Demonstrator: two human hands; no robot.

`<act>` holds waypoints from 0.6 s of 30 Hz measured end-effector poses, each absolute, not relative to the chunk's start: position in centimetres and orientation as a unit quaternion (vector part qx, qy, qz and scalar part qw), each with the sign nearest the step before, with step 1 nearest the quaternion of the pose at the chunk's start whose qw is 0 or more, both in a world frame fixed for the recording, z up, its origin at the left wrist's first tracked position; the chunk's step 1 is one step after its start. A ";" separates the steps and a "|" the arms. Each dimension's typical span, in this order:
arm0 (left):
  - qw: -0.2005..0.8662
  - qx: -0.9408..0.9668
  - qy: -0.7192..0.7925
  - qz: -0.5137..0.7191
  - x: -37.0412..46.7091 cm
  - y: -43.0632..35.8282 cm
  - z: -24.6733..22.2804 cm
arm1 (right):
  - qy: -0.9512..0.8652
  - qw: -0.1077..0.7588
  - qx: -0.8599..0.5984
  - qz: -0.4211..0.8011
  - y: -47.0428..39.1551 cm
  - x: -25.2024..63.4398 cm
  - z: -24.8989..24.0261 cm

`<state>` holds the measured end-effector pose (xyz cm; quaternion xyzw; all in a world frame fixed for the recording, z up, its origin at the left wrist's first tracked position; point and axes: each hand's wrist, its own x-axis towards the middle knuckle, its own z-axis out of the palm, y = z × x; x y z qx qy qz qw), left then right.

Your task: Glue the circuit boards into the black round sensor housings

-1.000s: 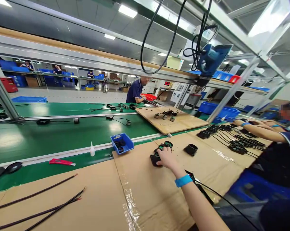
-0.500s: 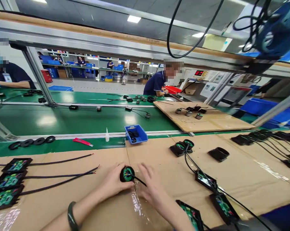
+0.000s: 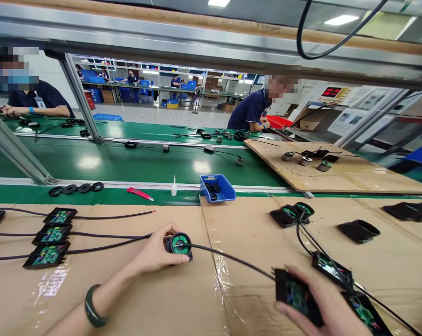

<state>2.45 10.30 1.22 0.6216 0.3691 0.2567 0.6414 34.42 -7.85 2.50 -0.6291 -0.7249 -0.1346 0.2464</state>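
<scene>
My left hand, below a dark bangle, grips a round black housing with a green circuit board and small wires inside. A black cable runs from its middle to a black rectangular case holding another green board. My right hand has its thumb and fingers around that case, slightly blurred. Two round housings stand together further right, cabled to rectangular cases lying beside my right hand. An unwired black housing lies beyond them.
On the left, several cased boards lie with cables. Along the back edge are black rings, a red cutter, a small white bottle and a blue bin. Two co-workers sit across the green conveyor.
My right hand has moved right from the cable near the round housing and now holds the rectangular case. The cable is stretched out between both hands. The view has shifted too.
</scene>
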 end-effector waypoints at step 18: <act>0.776 0.368 0.439 0.265 0.0 11.3 0.8 | -0.699 0.305 -0.616 0.198 20.2 21.0 -0.4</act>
